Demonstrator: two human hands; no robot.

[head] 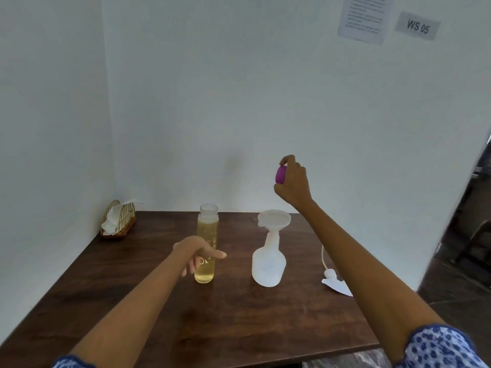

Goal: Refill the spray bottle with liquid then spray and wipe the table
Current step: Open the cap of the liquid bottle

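Spray bottle (268,264) on table, below right hand (293,183) pinching purple cap (280,175)

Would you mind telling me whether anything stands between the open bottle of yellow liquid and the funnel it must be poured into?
Nothing visible does. Only bare table lies between the bottle and the funnel seated in the spray bottle.

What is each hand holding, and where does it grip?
The right hand pinches the purple cap by its rim. The left hand holds nothing, open beside the bottle.
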